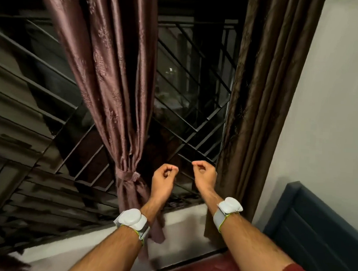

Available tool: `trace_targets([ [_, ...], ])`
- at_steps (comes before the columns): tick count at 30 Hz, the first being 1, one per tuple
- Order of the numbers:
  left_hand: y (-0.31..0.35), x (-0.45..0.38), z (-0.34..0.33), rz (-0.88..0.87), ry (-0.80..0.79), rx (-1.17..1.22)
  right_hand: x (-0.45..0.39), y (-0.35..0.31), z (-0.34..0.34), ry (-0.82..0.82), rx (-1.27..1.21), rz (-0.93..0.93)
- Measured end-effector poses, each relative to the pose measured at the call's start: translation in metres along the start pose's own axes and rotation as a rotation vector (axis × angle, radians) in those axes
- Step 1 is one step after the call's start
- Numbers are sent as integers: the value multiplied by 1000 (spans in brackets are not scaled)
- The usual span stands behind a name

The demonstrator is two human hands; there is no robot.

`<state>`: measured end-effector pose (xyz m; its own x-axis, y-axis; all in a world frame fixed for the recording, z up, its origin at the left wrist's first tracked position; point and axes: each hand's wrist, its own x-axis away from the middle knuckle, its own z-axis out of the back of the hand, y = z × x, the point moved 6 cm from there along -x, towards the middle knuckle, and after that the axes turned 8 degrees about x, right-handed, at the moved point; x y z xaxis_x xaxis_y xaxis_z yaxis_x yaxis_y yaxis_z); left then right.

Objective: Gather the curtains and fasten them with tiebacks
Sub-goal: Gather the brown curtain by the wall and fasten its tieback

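Hanging left of both hands, the mauve curtain is bunched and cinched by a matching tieback, just beside the left hand but not touching it. The left hand and the right hand are raised near each other, fingers curled, holding nothing. The brown curtain hangs loose, just right of the right hand, against the white wall.

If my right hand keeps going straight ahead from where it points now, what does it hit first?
Probably the window grille just beyond the right hand; the dark curtain hangs beside it, though depth is unclear.
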<state>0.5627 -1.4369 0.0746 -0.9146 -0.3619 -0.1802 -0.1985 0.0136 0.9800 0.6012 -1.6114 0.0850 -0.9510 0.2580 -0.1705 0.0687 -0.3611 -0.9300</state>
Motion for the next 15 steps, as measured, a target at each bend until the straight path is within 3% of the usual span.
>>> trace_targets([
  [7, -6, 0, -99, 23, 140, 87, -100, -1, 100, 213, 192, 232],
  [15, 6, 2, -123, 10, 284, 41, -163, -40, 141, 191, 214, 426],
])
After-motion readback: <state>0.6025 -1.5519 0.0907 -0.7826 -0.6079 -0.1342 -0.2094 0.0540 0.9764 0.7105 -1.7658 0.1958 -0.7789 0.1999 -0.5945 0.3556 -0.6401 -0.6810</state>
